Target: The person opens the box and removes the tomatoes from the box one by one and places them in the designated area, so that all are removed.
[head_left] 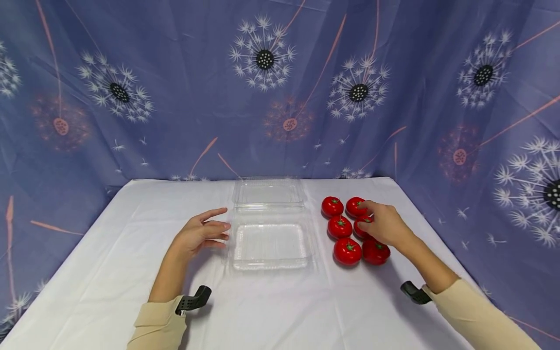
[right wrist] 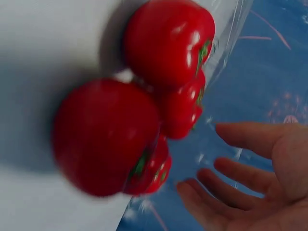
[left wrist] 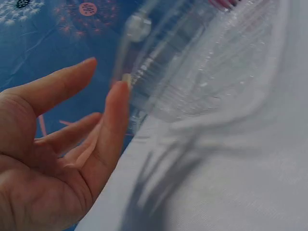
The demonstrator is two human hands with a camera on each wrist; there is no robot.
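A clear plastic clamshell container (head_left: 271,264) lies opened out on the table, its lid (head_left: 268,206) folded back behind the base. At the left side of it, my left hand (head_left: 199,236) is raised with spread, slightly bent fingers; nothing is in it. Several red tomatoes (head_left: 347,251) with green stems stand in two columns to the right of the container. Over the right column hovers my right hand (head_left: 387,223), thumb and fingers apart and loosely bent. In the right wrist view, a gap shows between that hand (right wrist: 250,178) and the nearest tomato (right wrist: 106,137).
A white cloth (head_left: 280,311) covers the table. Behind it and along both sides hangs a blue curtain (head_left: 197,97) with a dandelion print. Each wrist carries a black camera mount, the left one (head_left: 192,300) close above the cloth.
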